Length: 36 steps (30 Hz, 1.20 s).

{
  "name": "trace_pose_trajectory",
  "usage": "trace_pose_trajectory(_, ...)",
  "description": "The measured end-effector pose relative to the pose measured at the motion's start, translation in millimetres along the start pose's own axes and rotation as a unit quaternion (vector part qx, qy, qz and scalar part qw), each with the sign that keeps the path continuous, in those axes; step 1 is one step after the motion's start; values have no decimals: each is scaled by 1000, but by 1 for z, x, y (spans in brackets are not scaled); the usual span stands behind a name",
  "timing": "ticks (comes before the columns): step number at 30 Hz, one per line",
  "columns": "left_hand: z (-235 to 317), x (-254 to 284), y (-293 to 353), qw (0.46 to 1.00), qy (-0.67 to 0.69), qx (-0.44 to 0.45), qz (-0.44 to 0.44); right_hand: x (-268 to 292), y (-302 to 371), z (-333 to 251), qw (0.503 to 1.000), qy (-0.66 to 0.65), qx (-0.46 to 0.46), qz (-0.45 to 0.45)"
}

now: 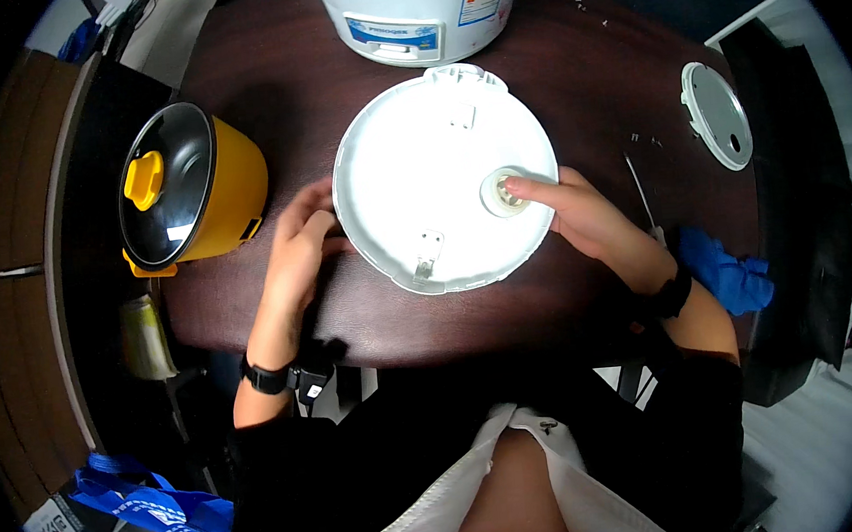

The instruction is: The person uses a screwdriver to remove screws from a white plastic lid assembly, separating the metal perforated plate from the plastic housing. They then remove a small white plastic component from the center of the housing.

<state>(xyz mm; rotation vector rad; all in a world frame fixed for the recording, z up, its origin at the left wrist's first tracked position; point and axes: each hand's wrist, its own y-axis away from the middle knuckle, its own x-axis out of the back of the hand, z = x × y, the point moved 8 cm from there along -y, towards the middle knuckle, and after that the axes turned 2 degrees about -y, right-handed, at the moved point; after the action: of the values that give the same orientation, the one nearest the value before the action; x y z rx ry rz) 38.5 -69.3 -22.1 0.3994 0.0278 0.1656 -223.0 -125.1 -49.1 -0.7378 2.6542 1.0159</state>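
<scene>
A round white rice cooker lid (418, 167) is tilted up above the table in front of me, its inner side showing. My right hand (587, 213) grips its right edge, with the thumb pressed on a round whitish fitting (506, 192) set in the lid. At the left rim, my left hand (301, 241) has its fingers bent around the edge; the fingertips pass behind the lid and are hidden. Beyond the lid stands the white rice cooker body (426, 16), cut off by the top of the view.
On the left sits a yellow pot (235, 186) with a glass lid. At right lie a thin screwdriver (639, 189), several small screws (644, 139), a blue cloth (726, 267) and a round grey-white cover (716, 115) with a hole. A blue bag (154, 502) is at lower left.
</scene>
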Motion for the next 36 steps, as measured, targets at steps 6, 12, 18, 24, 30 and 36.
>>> trace_pose_trajectory(6, 107, -60, 40, 836, -413, -360, -20, 3, -1, -2, 999, 4, 38, 0)
trace_pose_trajectory(12, 98, -154, 22, 755, -483, -388, -215, -1, -1, -7, 999, 16, 45, -12)
trace_pose_trajectory(18, 83, -175, 8, 699, -531, -404, -256, 5, -2, -3, 998, 10, 57, -28)
trace_pose_trajectory(24, 82, -173, 8, 710, -522, -406, -243, 10, -6, 2, 998, -16, 41, -55)
trace_pose_trajectory(30, 76, -172, 3, 733, -505, -379, -252, 11, -5, 1, 997, -25, 40, -60)
trace_pose_trajectory(36, 70, -169, -4, 769, -482, -340, -246, 10, 0, -2, 997, -18, 35, -65)
